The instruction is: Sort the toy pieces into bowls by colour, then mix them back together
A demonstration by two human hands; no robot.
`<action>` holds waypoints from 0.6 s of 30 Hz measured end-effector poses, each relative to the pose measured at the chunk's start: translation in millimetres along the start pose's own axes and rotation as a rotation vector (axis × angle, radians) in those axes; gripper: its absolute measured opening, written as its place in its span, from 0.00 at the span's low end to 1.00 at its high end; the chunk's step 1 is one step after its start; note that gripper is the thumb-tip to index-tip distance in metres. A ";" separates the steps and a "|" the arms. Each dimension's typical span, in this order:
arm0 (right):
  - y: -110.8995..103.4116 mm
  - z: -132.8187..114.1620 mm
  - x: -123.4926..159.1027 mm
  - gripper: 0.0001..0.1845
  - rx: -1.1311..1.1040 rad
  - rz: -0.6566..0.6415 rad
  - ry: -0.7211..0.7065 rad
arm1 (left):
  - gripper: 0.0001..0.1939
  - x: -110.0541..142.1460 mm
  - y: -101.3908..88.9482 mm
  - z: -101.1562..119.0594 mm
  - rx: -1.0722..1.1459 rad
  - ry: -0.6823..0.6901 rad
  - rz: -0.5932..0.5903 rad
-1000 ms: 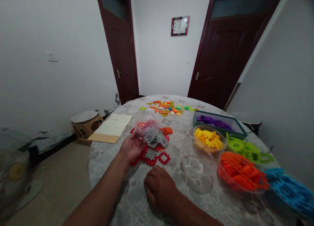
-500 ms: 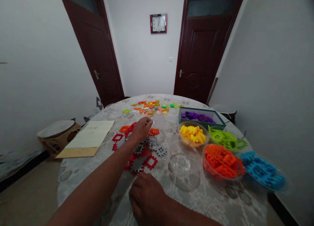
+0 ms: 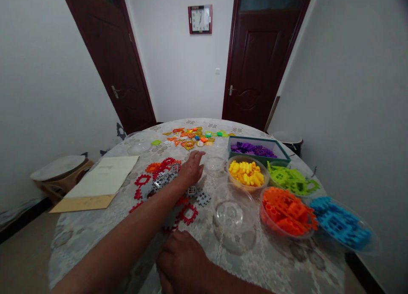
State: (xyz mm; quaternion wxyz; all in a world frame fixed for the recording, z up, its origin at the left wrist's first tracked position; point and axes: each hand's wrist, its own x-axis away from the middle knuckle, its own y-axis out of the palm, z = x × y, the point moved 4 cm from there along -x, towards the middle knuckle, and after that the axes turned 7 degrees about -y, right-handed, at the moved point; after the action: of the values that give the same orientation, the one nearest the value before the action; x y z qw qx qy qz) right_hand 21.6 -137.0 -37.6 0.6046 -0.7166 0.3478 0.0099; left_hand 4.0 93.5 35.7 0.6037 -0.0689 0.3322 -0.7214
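Note:
My left hand [image 3: 192, 168] reaches over a spread of grey and red plastic building pieces, fingers stretched forward and nothing seen in them. Just right of its fingers, a clear plastic bowl [image 3: 216, 165] rests on the table. Under and around my left forearm are red gear-edged pieces [image 3: 188, 213], grey pieces [image 3: 203, 198] and orange ones [image 3: 153, 167]; the arm covers part of them. Close to me, my right hand [image 3: 182, 260] rests curled on the tablecloth below the red pieces. Its fingertips are turned under, so whatever they hold is hidden.
On the right stand bowls of yellow pieces [image 3: 246, 173], orange pieces [image 3: 287, 211], green pieces [image 3: 291, 179] and blue pieces [image 3: 339, 221]. Purple pieces fill a green box [image 3: 259, 159]. A large clear container [image 3: 234, 213] is centre right. Mixed pieces [image 3: 189, 137] lie far back; a paper folder [image 3: 102, 177] left.
My left hand has let go of the clear bowl, which was raised at its fingertips and now sits on the table. Its fingers have straightened. My right hand stays curled; the view has shifted slightly.

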 end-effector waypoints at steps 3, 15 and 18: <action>-1.7 -1.2 1.0 0.07 -0.003 -0.015 0.002 | 0.14 15.1 -16.4 -19.2 -0.124 -0.053 -0.018; -5.4 -2.2 0.7 0.07 0.003 -0.048 0.036 | 0.07 25.7 -50.1 -51.3 -0.362 -0.086 -0.075; -4.0 -2.5 2.5 0.07 -0.024 -0.030 0.043 | 0.08 38.0 -65.7 -55.5 -0.362 -0.064 -0.056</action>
State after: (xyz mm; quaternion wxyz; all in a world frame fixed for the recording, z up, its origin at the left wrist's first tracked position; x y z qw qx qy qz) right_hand 24.5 -140.3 -34.5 0.5884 -0.7290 0.3498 -0.0103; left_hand -88.0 83.9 18.4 0.5714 -0.2084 0.4350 -0.6640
